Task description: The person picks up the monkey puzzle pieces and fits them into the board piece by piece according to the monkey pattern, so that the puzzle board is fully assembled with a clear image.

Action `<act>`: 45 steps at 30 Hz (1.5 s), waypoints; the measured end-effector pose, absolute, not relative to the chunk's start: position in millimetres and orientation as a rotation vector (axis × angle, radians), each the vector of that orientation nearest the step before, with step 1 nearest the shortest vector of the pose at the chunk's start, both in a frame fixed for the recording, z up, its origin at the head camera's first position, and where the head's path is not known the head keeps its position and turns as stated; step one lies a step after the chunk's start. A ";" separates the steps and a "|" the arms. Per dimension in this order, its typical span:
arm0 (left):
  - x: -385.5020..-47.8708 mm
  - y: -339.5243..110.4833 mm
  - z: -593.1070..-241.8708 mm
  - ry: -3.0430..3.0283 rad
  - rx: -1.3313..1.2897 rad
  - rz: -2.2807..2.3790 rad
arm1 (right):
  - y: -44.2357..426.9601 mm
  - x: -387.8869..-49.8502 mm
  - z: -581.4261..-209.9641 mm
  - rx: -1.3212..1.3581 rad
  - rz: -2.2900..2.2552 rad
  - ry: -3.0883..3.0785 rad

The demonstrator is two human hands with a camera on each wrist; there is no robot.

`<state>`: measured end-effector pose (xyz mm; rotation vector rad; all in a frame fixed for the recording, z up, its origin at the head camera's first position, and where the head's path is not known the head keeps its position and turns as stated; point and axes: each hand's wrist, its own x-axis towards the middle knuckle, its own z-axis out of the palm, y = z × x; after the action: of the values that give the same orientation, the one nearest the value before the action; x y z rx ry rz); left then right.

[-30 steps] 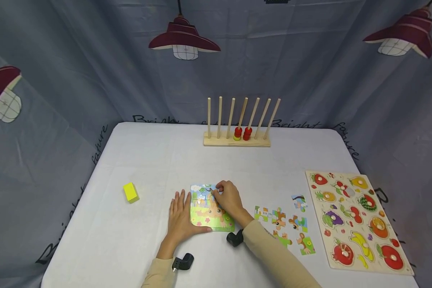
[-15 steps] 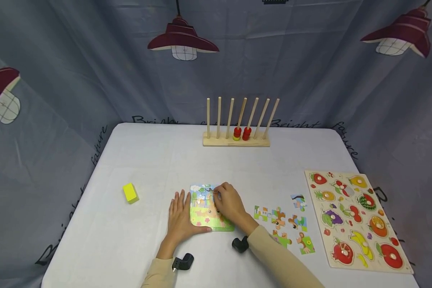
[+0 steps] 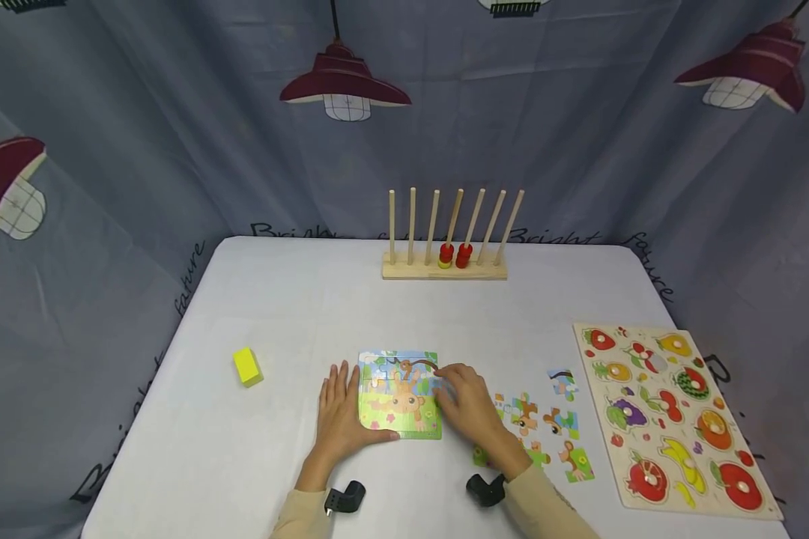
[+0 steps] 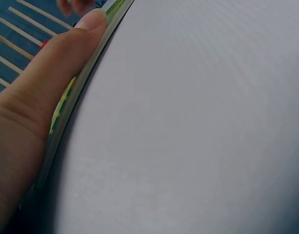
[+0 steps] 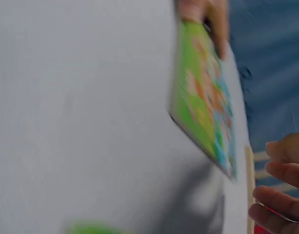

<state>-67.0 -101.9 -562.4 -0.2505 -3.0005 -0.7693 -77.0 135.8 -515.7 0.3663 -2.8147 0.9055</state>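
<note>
Lying toward the left edge of the white-covered counter (image 3: pixel 303 307), a yellow rectangular block (image 3: pixel 248 367) sits at a slant, well apart from the hands. Next comes the left hand (image 3: pixel 340 419), its straight fingers slightly spread along the left side of an animal jigsaw board (image 3: pixel 421 435), its thumb stretched over the board's near rim. The board lies flat, about midway between the counter's left and right edges. Beyond it, at the far edge, stands a wooden peg rack (image 3: pixel 404 270) with seven pegs; a red-over-yellow stack (image 3: pixel 446 254) is on the fourth peg and red rings (image 3: pixel 464 256) on the fifth. The right hand (image 3: pixel 470 400) is at the board's right side, fingers parted and loosely bent; whether a fingertip touches the board, I cannot tell. Just right of it lie loose jigsaw pieces (image 3: pixel 561 424), some partly hidden by the hand and forearm. Along the counter's right edge lies a wooden fruit puzzle board (image 3: pixel 709 503), with strawberry, watermelon, grape and banana pictures among others.
</note>
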 end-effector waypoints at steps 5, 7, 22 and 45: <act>-66.4 -100.8 -562.3 -3.012 -0.232 -0.793 | 188.0 -76.8 -507.1 0.129 1.039 -2.716; -66.3 -100.7 -561.7 -3.010 -0.231 -0.799 | 210.8 -76.5 -504.1 0.010 1.063 -2.710; -66.2 -100.8 -562.6 -2.979 -0.252 -0.786 | 314.5 -60.7 -502.7 -0.581 1.086 -3.047; -64.7 -99.7 -559.9 -2.933 -0.274 -0.796 | 330.4 -74.1 -512.1 -0.229 0.894 -3.130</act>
<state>-64.7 -99.7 -559.9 -0.2742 -2.9329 -0.7956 -74.1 330.4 -512.1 -0.2291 -3.1305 0.8938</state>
